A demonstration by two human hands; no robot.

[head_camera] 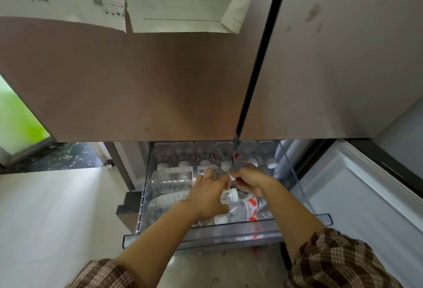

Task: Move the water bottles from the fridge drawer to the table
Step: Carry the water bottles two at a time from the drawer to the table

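The clear fridge drawer (pixel 201 238) is pulled out below the fridge doors and holds several clear water bottles with white caps and red-and-white labels. Both my hands are inside it. My left hand (pixel 207 196) lies over the neck end of a bottle (pixel 174 176) lying on its side. My right hand (pixel 249 179) is closed around the neck of another bottle, its white cap (pixel 232 177) showing at my fingertips. A third bottle (pixel 246 207) lies under my hands, cap toward the middle. More bottles (pixel 206 152) stand at the back. No table is in view.
The shut fridge doors (pixel 137 81) hang right above the drawer, with papers (pixel 178 1) stuck on them. A pale floor (pixel 57 219) lies to the left. An open lower fridge door (pixel 366 196) stands to the right of the drawer.
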